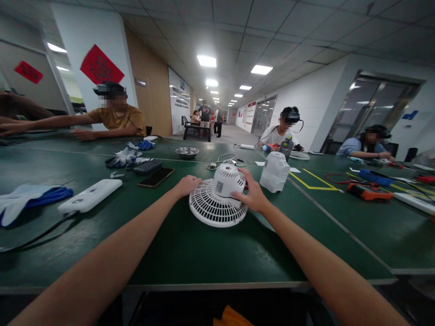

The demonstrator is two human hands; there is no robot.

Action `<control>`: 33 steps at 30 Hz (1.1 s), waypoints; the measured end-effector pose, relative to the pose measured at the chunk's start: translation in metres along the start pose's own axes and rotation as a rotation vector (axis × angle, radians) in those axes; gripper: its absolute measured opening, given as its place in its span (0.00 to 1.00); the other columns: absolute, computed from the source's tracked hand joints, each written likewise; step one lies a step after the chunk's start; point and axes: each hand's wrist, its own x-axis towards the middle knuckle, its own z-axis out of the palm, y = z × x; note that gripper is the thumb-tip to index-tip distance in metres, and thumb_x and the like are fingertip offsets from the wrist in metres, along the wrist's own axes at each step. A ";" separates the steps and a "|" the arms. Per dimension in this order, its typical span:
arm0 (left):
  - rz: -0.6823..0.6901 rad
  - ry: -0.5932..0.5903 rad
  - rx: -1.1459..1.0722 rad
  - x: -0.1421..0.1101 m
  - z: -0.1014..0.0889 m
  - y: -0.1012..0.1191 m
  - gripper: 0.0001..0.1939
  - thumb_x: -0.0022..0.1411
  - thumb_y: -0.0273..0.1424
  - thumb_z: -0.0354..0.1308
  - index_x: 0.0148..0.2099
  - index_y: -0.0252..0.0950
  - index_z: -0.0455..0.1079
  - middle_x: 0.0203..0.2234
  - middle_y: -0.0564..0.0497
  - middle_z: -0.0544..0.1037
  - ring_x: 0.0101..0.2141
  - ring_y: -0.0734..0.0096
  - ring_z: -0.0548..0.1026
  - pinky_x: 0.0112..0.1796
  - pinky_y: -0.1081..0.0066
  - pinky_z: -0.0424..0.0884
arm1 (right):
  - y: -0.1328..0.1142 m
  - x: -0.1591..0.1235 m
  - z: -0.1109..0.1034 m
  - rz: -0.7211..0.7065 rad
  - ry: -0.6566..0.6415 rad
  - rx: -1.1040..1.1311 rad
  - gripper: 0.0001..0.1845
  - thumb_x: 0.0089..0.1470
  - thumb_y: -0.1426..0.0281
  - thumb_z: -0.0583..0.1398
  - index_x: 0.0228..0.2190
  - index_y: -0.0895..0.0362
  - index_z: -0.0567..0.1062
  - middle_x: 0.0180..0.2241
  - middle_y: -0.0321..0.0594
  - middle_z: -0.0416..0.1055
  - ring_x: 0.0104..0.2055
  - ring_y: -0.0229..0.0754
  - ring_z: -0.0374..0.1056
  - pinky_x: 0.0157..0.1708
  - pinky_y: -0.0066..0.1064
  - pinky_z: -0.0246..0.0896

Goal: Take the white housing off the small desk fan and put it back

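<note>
A white fan head (217, 212) lies grille-down on the green table in front of me, its vented motor housing (224, 183) facing up with a small printed label on the side. My left hand (189, 185) is closed at the left rim of the round grille, its fingertips partly hidden. On the other side, my right hand (252, 192) is curved around the housing, thumb at the front and fingers behind. Just beyond that hand stands a separate white plastic fan part (274, 174), upright with vents at its top.
A phone (156, 177), black case (147, 166), white power bank (91, 196) and work gloves (37, 199) lie left. Behind the fan are a steel bowl (186, 152) and a cable (227, 159). An orange multimeter (369, 192) lies right. Co-workers sit across the table.
</note>
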 end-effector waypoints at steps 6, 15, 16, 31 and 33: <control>0.351 0.074 0.028 -0.021 0.011 0.035 0.20 0.52 0.34 0.58 0.47 0.36 0.75 0.44 0.45 0.78 0.43 0.57 0.74 0.46 0.64 0.64 | -0.004 -0.001 -0.003 -0.033 -0.020 0.013 0.45 0.43 0.67 0.69 0.60 0.47 0.59 0.43 0.41 0.71 0.43 0.52 0.68 0.53 0.55 0.57; 0.552 -0.278 -0.048 -0.046 0.006 0.065 0.25 0.50 0.46 0.62 0.44 0.34 0.75 0.40 0.42 0.78 0.39 0.54 0.74 0.40 0.63 0.66 | -0.009 -0.001 -0.005 -0.028 -0.063 0.016 0.43 0.45 0.66 0.68 0.60 0.48 0.59 0.46 0.41 0.71 0.45 0.53 0.69 0.54 0.54 0.57; 0.544 -0.271 -0.014 -0.046 0.006 0.065 0.27 0.47 0.47 0.65 0.44 0.33 0.75 0.39 0.42 0.78 0.39 0.53 0.74 0.39 0.64 0.66 | -0.010 -0.001 -0.005 -0.018 -0.068 0.024 0.43 0.45 0.66 0.68 0.60 0.47 0.59 0.45 0.41 0.72 0.45 0.53 0.69 0.54 0.54 0.57; 0.622 -0.253 0.230 -0.044 0.009 0.061 0.32 0.51 0.50 0.61 0.49 0.30 0.71 0.42 0.38 0.75 0.41 0.54 0.73 0.40 0.63 0.65 | -0.003 0.002 -0.003 0.009 -0.053 0.038 0.47 0.41 0.65 0.70 0.61 0.48 0.59 0.52 0.41 0.68 0.50 0.56 0.67 0.56 0.56 0.56; 0.648 -0.261 0.246 -0.043 0.008 0.060 0.32 0.51 0.50 0.61 0.50 0.30 0.70 0.44 0.39 0.75 0.42 0.54 0.73 0.40 0.62 0.66 | -0.001 0.003 -0.003 -0.026 -0.080 -0.033 0.50 0.39 0.62 0.71 0.61 0.49 0.57 0.56 0.43 0.65 0.53 0.59 0.65 0.56 0.58 0.55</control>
